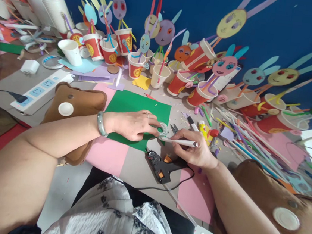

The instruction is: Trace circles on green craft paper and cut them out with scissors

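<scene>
My left hand (134,124) presses a clear tape roll (162,129) flat onto a sheet of green paper (134,105) at the sheet's right edge, fingers curled over the ring. A bangle circles that wrist. My right hand (194,149) grips a white pen (179,142) whose tip points left and meets the rim of the tape roll. A black hot glue gun (161,166) lies on the table just below both hands, its cord trailing right.
Rows of red and white paper cups (135,65) with paper animal faces stand along the blue wall. Loose straws (243,140) and small scissors (175,128) lie at right. A power strip (39,90) and brown cushions (75,102) sit at left, pink paper (108,154) under the green sheet.
</scene>
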The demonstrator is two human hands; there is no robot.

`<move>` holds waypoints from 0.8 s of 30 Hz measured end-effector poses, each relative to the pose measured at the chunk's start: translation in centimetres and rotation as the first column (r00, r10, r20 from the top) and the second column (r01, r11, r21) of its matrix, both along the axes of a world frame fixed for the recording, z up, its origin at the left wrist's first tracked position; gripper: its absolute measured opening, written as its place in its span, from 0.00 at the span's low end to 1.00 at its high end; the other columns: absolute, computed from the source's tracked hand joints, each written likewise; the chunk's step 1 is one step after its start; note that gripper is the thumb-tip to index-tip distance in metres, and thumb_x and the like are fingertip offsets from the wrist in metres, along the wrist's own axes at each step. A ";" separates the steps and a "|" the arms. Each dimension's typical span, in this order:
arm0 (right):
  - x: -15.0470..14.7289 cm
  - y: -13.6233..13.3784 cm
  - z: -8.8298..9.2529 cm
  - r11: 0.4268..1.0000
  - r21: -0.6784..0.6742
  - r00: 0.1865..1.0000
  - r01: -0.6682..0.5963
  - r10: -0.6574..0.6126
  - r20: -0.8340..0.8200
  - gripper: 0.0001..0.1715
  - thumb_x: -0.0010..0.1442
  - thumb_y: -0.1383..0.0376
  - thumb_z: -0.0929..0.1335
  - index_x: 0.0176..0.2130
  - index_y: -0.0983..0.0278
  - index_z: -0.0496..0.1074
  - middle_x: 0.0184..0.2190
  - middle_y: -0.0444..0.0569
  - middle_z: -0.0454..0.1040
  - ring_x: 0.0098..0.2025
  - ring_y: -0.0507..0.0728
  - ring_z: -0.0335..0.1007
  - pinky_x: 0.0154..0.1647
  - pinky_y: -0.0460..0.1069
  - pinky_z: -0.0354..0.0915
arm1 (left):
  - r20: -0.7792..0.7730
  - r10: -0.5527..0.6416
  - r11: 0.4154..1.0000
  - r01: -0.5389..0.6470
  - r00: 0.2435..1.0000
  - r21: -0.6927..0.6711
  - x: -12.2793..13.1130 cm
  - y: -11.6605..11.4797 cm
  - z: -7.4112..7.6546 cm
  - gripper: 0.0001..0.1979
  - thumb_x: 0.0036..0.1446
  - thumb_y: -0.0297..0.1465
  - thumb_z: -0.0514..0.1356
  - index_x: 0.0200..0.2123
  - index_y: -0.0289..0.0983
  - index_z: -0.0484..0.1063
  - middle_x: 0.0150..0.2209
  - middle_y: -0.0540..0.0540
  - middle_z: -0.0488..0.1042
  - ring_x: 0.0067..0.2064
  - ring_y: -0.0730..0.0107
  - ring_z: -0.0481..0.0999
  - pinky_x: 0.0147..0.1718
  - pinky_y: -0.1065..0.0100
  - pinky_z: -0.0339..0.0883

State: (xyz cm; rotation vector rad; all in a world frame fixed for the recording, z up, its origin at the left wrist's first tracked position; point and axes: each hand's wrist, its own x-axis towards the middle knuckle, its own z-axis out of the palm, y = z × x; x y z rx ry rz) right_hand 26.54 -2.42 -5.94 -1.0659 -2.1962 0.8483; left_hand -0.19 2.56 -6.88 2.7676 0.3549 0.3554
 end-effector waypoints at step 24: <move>0.7 0.5 0.2 0.997 0.078 0.997 0.014 -0.020 0.078 0.03 0.49 0.69 0.66 0.27 0.62 0.71 0.21 0.43 0.73 0.21 0.50 0.65 0.24 0.46 0.60 | -0.079 -0.008 0.998 0.013 0.997 0.059 0.1 -0.1 0.6 0.26 0.55 0.22 0.57 0.57 0.44 0.72 0.63 0.42 0.68 0.61 0.52 0.69 0.61 0.49 0.59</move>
